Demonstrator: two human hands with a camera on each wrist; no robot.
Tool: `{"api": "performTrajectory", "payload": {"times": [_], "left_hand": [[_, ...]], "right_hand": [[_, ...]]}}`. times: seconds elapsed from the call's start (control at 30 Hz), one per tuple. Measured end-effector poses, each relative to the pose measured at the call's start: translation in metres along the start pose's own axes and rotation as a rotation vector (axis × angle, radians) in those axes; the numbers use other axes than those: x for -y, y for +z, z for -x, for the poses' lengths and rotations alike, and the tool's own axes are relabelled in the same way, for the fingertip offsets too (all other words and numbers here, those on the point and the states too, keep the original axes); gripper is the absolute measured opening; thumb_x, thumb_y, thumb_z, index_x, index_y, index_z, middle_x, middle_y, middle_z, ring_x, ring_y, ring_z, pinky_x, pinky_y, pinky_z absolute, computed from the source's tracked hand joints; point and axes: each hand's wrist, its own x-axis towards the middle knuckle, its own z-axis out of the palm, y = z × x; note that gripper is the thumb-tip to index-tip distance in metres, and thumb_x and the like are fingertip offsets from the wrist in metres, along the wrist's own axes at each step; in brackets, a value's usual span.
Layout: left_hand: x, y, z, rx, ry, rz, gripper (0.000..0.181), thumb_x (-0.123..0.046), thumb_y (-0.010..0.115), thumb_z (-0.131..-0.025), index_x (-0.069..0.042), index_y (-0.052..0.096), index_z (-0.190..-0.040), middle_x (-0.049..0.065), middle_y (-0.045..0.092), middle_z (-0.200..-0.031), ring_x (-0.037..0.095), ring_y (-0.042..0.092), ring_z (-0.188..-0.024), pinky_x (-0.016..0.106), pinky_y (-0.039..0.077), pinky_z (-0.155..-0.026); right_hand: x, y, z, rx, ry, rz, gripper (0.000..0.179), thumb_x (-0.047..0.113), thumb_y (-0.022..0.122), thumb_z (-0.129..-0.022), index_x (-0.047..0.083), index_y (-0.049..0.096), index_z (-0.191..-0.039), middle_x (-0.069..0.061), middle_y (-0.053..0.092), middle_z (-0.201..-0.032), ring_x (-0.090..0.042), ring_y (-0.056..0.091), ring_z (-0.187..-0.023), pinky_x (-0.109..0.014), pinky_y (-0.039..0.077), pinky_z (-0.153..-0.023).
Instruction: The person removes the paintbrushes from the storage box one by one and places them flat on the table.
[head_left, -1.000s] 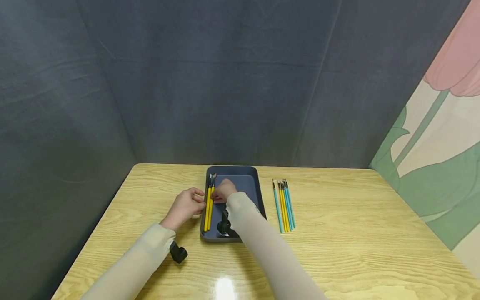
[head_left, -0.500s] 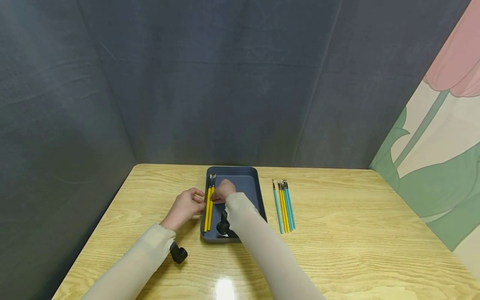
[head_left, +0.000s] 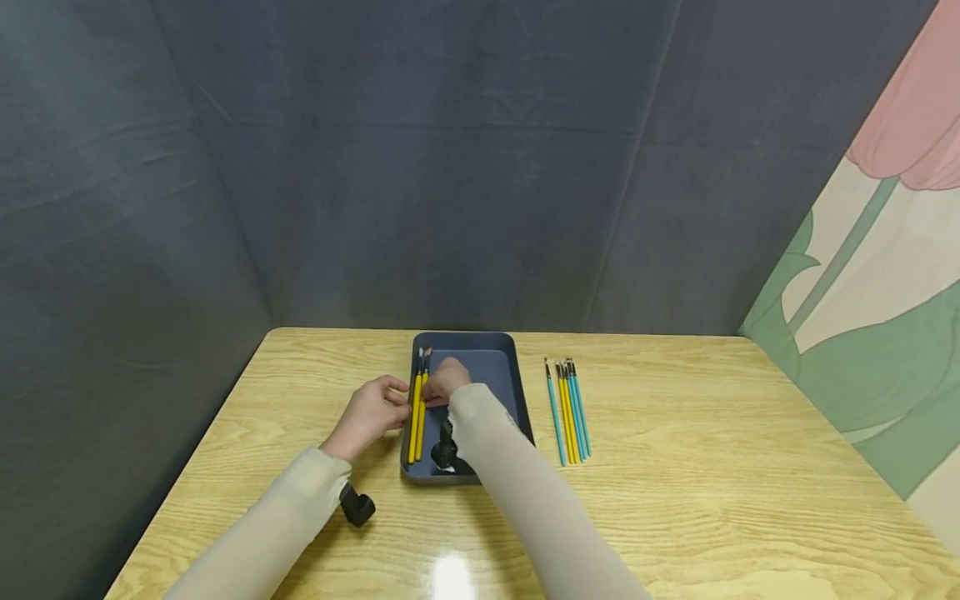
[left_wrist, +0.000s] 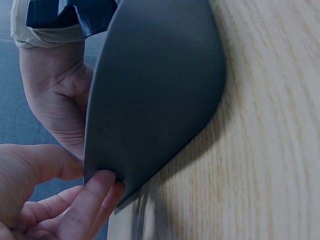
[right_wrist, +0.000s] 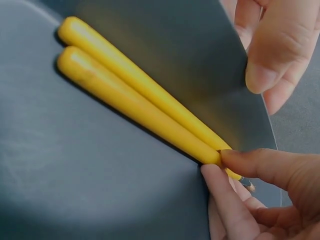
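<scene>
A dark grey tray (head_left: 491,368) lies on the table, with two yellow paintbrushes side by side along its left wall. My right hand (head_left: 448,382) reaches inside and pinches the right-hand yellow paintbrush (right_wrist: 130,102) between thumb and fingers, near its ferrule. Right against it lies the other yellow paintbrush (right_wrist: 150,82), closer to the wall. At the tray's left rim, my left hand (head_left: 367,417) grips the edge, thumb over the rim and fingertips on the outer wall (left_wrist: 150,100). The held brush's bristles are mostly hidden in the right wrist view.
To the tray's right, several yellow and blue paintbrushes (head_left: 572,417) lie in a close row on the wooden table (head_left: 712,467). One blue paintbrush (head_left: 556,421) sits slightly apart at their left. A dark curtain (head_left: 450,208) hangs behind the table.
Almost nothing differs. My right wrist has shifted very slightly to the left, while the left hand and the brushes keep their places.
</scene>
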Motion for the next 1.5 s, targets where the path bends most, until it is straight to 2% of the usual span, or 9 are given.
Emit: {"api": "performTrajectory", "payload": {"times": [0.33, 0.63, 0.77, 0.97, 1.2, 1.37, 1.5], "left_hand": [[0.0, 0.0, -0.001, 0.002, -0.007, -0.013, 0.034, 0.0, 0.063, -0.087, 0.003, 0.058, -0.12, 0.019, 0.064, -0.101, 0.017, 0.066, -0.075, 0.031, 0.061, -0.068], [0.001, 0.0, -0.001, 0.004, 0.004, 0.001, 0.034, 0.0, 0.062, -0.087, 0.004, 0.058, -0.12, 0.02, 0.064, -0.101, 0.017, 0.067, -0.075, 0.031, 0.061, -0.069], [0.001, 0.0, 0.0, 0.002, 0.008, 0.003, 0.033, 0.001, 0.062, -0.086, 0.005, 0.058, -0.118, 0.02, 0.065, -0.1, 0.017, 0.067, -0.076, 0.031, 0.061, -0.068], [0.0, 0.0, 0.001, -0.002, 0.004, 0.014, 0.031, 0.002, 0.062, -0.085, 0.005, 0.058, -0.116, 0.02, 0.065, -0.098, 0.018, 0.067, -0.074, 0.03, 0.061, -0.067], [0.0, 0.0, 0.0, -0.001, 0.001, 0.017, 0.031, 0.003, 0.062, -0.086, 0.005, 0.058, -0.117, 0.02, 0.065, -0.098, 0.019, 0.068, -0.075, 0.031, 0.061, -0.068], [0.0, 0.0, 0.0, -0.002, -0.009, 0.026, 0.032, 0.002, 0.062, -0.086, 0.005, 0.058, -0.117, 0.019, 0.065, -0.098, 0.018, 0.067, -0.075, 0.03, 0.061, -0.068], [0.0, 0.0, 0.0, -0.003, -0.018, 0.027, 0.032, 0.002, 0.063, -0.086, 0.004, 0.058, -0.118, 0.019, 0.064, -0.098, 0.018, 0.067, -0.075, 0.03, 0.061, -0.068]], "right_hand": [[0.0, 0.0, 0.0, -0.003, -0.009, 0.023, 0.011, -0.013, 0.075, -0.072, -0.007, 0.068, -0.078, -0.01, 0.062, -0.066, -0.023, 0.07, -0.062, -0.028, 0.06, -0.054], [0.001, -0.001, 0.006, -0.005, -0.002, -0.012, 0.012, -0.012, 0.074, -0.074, -0.007, 0.068, -0.083, -0.01, 0.062, -0.07, -0.024, 0.071, -0.068, -0.031, 0.062, -0.063], [-0.002, -0.002, 0.007, -0.003, -0.015, -0.041, 0.013, -0.013, 0.074, -0.072, -0.007, 0.067, -0.081, -0.01, 0.06, -0.069, -0.024, 0.071, -0.068, -0.031, 0.062, -0.063], [-0.006, -0.002, 0.002, 0.021, -0.03, -0.105, 0.014, -0.016, 0.072, -0.072, -0.007, 0.064, -0.08, -0.011, 0.06, -0.069, -0.023, 0.068, -0.063, -0.031, 0.062, -0.06], [-0.006, -0.005, 0.001, 0.056, -0.012, -0.146, 0.012, -0.014, 0.07, -0.074, -0.007, 0.064, -0.081, -0.009, 0.058, -0.069, -0.018, 0.062, -0.057, -0.031, 0.062, -0.063], [-0.007, -0.009, 0.006, 0.08, -0.018, -0.175, 0.01, -0.015, 0.068, -0.075, -0.01, 0.067, -0.083, -0.008, 0.058, -0.068, -0.017, 0.06, -0.056, -0.032, 0.062, -0.068], [-0.007, -0.013, 0.013, 0.106, -0.037, -0.195, 0.015, -0.015, 0.067, -0.077, -0.011, 0.069, -0.091, -0.009, 0.061, -0.073, -0.016, 0.06, -0.06, -0.033, 0.062, -0.074]]}}
